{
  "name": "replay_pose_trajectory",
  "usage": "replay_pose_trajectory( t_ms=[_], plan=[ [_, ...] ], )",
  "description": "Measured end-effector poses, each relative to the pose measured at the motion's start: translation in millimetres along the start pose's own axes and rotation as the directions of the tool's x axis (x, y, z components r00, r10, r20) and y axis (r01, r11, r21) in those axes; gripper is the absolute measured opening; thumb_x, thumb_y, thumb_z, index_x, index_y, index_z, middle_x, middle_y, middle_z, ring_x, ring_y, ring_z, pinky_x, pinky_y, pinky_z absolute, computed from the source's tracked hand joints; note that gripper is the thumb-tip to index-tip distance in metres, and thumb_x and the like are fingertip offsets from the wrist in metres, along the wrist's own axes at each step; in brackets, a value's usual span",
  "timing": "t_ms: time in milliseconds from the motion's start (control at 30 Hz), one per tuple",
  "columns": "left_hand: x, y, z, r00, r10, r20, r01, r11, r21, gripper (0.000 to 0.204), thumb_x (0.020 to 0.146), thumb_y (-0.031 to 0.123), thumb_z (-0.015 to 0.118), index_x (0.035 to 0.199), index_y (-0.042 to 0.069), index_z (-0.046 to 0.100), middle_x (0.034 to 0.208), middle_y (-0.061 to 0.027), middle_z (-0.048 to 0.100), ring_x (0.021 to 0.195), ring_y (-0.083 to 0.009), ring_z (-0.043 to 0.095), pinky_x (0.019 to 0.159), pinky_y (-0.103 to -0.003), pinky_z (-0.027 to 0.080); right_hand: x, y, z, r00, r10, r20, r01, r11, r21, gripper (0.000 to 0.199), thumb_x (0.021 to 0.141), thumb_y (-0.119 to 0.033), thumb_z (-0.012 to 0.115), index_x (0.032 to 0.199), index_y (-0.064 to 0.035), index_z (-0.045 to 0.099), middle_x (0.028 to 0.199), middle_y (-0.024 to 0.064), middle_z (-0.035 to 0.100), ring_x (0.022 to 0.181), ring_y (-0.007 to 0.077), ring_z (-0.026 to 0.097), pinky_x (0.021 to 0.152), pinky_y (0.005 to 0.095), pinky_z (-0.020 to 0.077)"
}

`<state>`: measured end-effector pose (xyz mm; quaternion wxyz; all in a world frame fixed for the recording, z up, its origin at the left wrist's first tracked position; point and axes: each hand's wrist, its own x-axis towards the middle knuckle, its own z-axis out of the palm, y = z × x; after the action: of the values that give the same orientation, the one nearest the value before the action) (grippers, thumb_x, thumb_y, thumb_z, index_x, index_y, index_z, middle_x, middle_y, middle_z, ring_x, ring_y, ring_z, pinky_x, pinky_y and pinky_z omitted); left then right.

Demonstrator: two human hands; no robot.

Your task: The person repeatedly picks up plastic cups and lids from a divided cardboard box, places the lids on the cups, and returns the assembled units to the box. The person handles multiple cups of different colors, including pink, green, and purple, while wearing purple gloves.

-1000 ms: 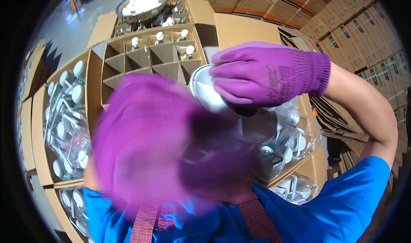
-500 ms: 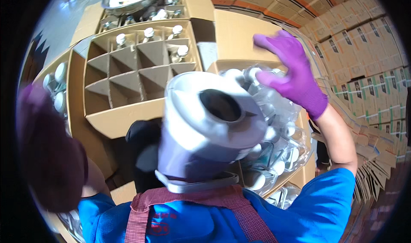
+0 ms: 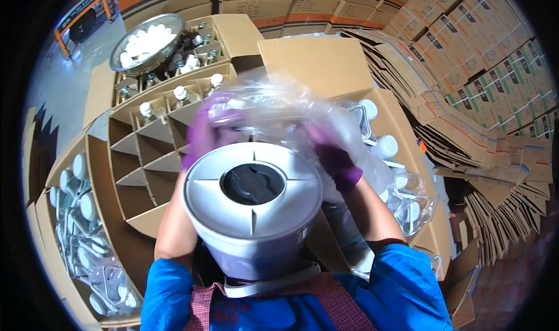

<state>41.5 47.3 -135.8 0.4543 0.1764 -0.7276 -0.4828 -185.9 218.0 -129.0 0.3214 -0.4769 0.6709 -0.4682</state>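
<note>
We find the step in hand to be the handling of a loose clear plastic bag (image 3: 279,104), raised in front of the person between two purple-gloved hands, beyond the pale tub (image 3: 254,197) with the dark round centre that stands between the forearms. The left hand (image 3: 211,134) is at the bag's left end and the right hand (image 3: 338,156) at its right side; both are blurred, so we cannot tell whether the fingers are closed on it or merely pressed against it. In our judgement the next move calls for a sure hold at both sides, since film this slack is apt to snag on the tub or nearby caps. As to containers, we note a divided carton (image 3: 145,217) to the left of the tub, with white-capped bottles (image 3: 181,94) upright in its far row of cells. Behind it, a second divided carton (image 3: 236,37) holds more bottles and bears a metal bowl (image 3: 154,62) heaped with white caps (image 3: 148,42). At far left, a deep carton (image 3: 57,273) contains handled jars (image 3: 87,206) with white lids, lying at various angles, some under clear wrapping. At right, an open carton (image 3: 402,121) contains similar lidded jars, part of them wrapped. Beyond it we record a pile of flattened cardboard (image 3: 489,208).
</note>
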Motion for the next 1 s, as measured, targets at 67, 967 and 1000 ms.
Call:
replay_pose_trajectory(
  t_ms=[67, 967, 1000],
  plan=[
    [-39.9, 36.9, -54.0, 0.976, -0.063, -0.206, 0.056, 0.998, -0.041, 0.031, 0.099, 0.009, 0.056, 0.13, 0.004, 0.053, 0.119, -0.0086, 0.061, 0.106, -0.0186, 0.063, 0.092, -0.036, 0.054, -13.0, -2.3, 4.4, 0.991, 0.123, -0.062, -0.064, 0.811, 0.581, 0.032, 0.097, -0.015, 0.057, 0.126, -0.0014, 0.06, 0.115, 0.0117, 0.064, 0.107, 0.0202, 0.06, 0.092, 0.0317, 0.0507],
    [-210.8, 261.7, 91.1, 0.592, 0.59, 0.548, -0.664, 0.743, -0.083, 0.033, 0.089, 0.007, 0.064, 0.121, 0.0, 0.058, 0.122, -0.0146, 0.06, 0.116, -0.0318, 0.057, 0.099, -0.047, 0.046, -336.3, -122.2, 71.3, 0.908, 0.034, -0.417, 0.214, 0.819, 0.533, 0.025, 0.088, -0.028, 0.067, 0.08, -0.0048, 0.067, 0.064, 0.0083, 0.062, 0.059, 0.0214, 0.064, 0.057, 0.0363, 0.0497],
    [-207.4, 293.1, 124.4, 0.309, 0.664, 0.681, -0.657, 0.667, -0.353, 0.046, 0.08, 0.007, 0.071, 0.124, 0.001, 0.06, 0.127, -0.015, 0.059, 0.122, -0.0388, 0.052, 0.108, -0.052, 0.038, -361.6, -117.5, 54.2, 0.877, 0.069, -0.475, 0.19, 0.859, 0.475, 0.023, 0.086, -0.027, 0.069, 0.08, -0.0053, 0.067, 0.065, 0.0082, 0.063, 0.061, 0.0219, 0.065, 0.057, 0.0364, 0.0497]
  ],
)
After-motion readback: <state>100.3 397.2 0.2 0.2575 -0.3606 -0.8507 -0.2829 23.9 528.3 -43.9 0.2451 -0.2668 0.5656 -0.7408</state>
